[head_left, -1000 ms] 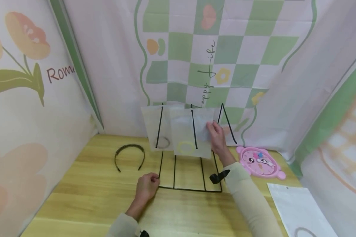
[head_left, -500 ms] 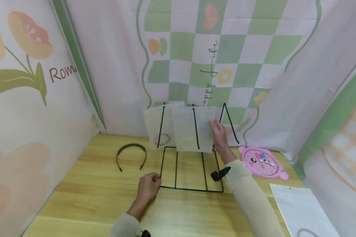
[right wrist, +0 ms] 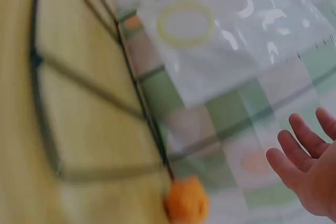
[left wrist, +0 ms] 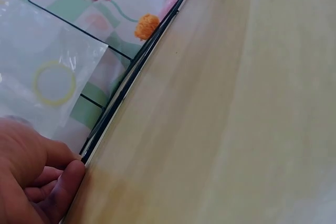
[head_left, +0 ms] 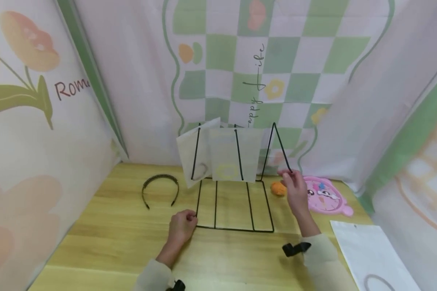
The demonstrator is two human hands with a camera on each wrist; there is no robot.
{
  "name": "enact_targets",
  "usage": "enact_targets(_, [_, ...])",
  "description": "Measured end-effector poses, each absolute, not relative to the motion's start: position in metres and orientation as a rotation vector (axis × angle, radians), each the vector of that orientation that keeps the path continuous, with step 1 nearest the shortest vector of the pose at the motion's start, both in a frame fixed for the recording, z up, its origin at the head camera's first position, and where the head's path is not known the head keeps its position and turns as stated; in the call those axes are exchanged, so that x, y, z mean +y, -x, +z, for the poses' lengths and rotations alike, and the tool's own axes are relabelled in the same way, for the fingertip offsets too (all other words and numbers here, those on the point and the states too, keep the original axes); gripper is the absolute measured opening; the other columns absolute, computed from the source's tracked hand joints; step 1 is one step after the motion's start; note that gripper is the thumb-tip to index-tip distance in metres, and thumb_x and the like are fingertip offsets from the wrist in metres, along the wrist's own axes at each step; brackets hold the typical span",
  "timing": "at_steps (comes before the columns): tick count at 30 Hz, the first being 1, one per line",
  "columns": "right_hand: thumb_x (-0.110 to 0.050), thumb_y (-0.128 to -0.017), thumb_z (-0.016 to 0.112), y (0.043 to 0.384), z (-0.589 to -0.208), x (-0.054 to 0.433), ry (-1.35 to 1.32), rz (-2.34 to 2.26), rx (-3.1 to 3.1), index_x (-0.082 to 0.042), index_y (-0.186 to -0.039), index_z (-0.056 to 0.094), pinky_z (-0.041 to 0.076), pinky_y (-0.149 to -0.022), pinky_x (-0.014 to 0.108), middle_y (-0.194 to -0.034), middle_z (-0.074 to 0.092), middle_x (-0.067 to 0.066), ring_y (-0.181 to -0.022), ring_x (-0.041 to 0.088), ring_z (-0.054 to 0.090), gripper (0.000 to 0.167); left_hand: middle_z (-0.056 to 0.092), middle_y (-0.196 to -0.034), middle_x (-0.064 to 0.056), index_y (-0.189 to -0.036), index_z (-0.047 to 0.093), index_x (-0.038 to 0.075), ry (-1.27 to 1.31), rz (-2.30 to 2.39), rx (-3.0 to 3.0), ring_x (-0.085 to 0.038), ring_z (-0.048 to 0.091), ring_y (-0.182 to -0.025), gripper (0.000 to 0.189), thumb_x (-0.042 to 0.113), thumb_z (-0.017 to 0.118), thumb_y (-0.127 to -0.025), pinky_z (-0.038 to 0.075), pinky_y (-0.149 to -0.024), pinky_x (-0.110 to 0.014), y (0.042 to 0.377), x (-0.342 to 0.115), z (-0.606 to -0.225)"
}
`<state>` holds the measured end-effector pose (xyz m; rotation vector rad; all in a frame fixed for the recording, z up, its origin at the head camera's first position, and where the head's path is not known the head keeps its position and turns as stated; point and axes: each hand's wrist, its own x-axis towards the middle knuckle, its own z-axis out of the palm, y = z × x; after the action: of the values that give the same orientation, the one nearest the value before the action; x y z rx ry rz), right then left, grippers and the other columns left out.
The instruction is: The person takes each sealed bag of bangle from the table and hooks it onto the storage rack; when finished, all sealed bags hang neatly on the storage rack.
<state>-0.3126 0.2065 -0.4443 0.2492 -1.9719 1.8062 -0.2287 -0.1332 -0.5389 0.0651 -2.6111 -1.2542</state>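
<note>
At the left of the head view lies a dark headband [head_left: 160, 188] on the wooden table [head_left: 105, 242], touched by nothing. Just right of it, in the lower middle, our left hand [head_left: 180, 226] has its fingers curled at the near left corner of the black wire rack [head_left: 234, 202]; in the left wrist view that hand [left wrist: 34, 179] sits in the lower left corner with a fingertip against the rack's base wire [left wrist: 131, 77], though we cannot tell whether it truly grips the wire or only presses it.

The rack's base lies flat, and its upright prongs rise toward the top middle of the frame. Two clear bags hang there: one with a grey ring [head_left: 194, 155], one with a yellow ring [head_left: 233, 153].

Right of centre, our right hand [head_left: 295, 190] hovers with fingers loosely spread, holding nothing; the right wrist view shows its fingers [right wrist: 294, 150] straight and bare at the lower right. The orange pompom [head_left: 278, 188] lies just to its left, between the hand and the rack's rightmost prong, so the right hand is far the nearer one. Behind that hand sits a pink clock [head_left: 324, 196], and a white bag [head_left: 371, 258] fills the lower right corner
</note>
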Motion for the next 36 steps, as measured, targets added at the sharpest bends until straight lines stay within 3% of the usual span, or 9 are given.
enact_targets(7, [-0.01,-0.097,0.057,0.289,-0.459,0.272,0.013,1.476,-2.196,0.007,-0.12,0.056,0.043,-0.084,0.009,-0.107,0.062,-0.008,-0.098,-0.004,0.054,0.029,0.07,-0.079,-0.004,-0.096,0.074,0.003,-0.091,-1.278,-2.608,-0.013,0.062,-0.069,0.017,0.005,0.069,-0.08,0.052,-0.061,-0.029,0.23,-0.135,-0.537])
enact_targets(9, [-0.016,-0.097,0.058,0.282,-0.461,0.291,0.137,1.375,-2.277,0.004,-0.122,0.056,0.041,-0.084,0.008,-0.108,0.06,-0.007,-0.098,-0.004,0.051,0.032,0.07,-0.079,-0.004,-0.096,0.074,0.003,-0.091,-1.288,-2.612,-0.013,0.061,-0.069,0.017,0.005,0.069,-0.08,0.052,-0.061,-0.029,0.23,-0.136,-0.538])
enact_targets(11, [-0.022,-0.098,0.058,0.273,-0.464,0.309,0.239,1.289,-2.359,0.002,-0.125,0.055,0.043,-0.088,0.015,-0.114,0.061,0.001,-0.104,0.005,0.053,0.036,0.07,-0.08,-0.004,-0.097,0.074,0.003,-0.093,-1.291,-2.622,-0.012,0.061,-0.069,0.017,0.005,0.069,-0.081,0.052,-0.061,-0.028,0.23,-0.136,-0.538])
enact_targets(13, [-0.026,-0.098,0.056,0.266,-0.469,0.328,0.325,1.209,-2.456,0.001,-0.129,0.051,0.045,-0.094,0.03,-0.124,0.058,0.014,-0.112,0.019,0.054,0.041,0.07,-0.081,-0.004,-0.097,0.074,0.003,-0.101,-1.286,-2.623,-0.013,0.062,-0.07,0.017,0.005,0.069,-0.081,0.052,-0.062,-0.028,0.23,-0.137,-0.538])
enact_targets(17, [-0.029,-0.098,0.053,0.255,-0.484,0.365,0.434,1.076,-2.611,0.004,-0.135,0.044,0.036,-0.097,0.059,-0.137,0.047,0.032,-0.122,0.046,0.045,0.051,0.07,-0.081,-0.004,-0.097,0.074,0.004,-0.118,-1.284,-2.625,-0.013,0.062,-0.07,0.018,0.005,0.068,-0.081,0.052,-0.062,-0.028,0.231,-0.139,-0.538])
enact_targets(22, [-0.032,-0.096,0.052,0.242,-0.494,0.404,0.598,0.965,-2.766,0.009,-0.141,0.035,0.035,-0.094,0.063,-0.141,0.038,0.036,-0.122,0.053,0.04,0.063,0.071,-0.082,-0.004,-0.098,0.074,0.004,-0.122,-1.299,-2.631,-0.014,0.062,-0.07,0.018,0.006,0.068,-0.081,0.052,-0.063,-0.029,0.23,-0.14,-0.538])
enact_targets(29, [-0.038,-0.091,0.054,0.233,-0.495,0.433,0.805,0.837,-2.859,0.01,-0.141,0.031,0.04,-0.085,0.065,-0.133,0.037,0.041,-0.113,0.061,0.039,0.073,0.07,-0.081,-0.004,-0.098,0.074,0.004,-0.116,-1.309,-2.632,-0.013,0.062,-0.07,0.018,0.006,0.068,-0.081,0.052,-0.063,-0.029,0.229,-0.138,-0.537])
enact_targets(36, [-0.032,-0.091,0.054,0.225,-0.502,0.447,0.988,0.869,-2.842,0.012,-0.143,0.025,0.032,-0.095,0.066,-0.135,0.031,0.042,-0.12,0.062,0.03,0.074,0.07,-0.08,-0.003,-0.097,0.073,0.003,-0.071,-1.305,-2.631,-0.012,0.062,-0.069,0.017,0.005,0.069,-0.081,0.052,-0.061,-0.027,0.23,-0.136,-0.537])
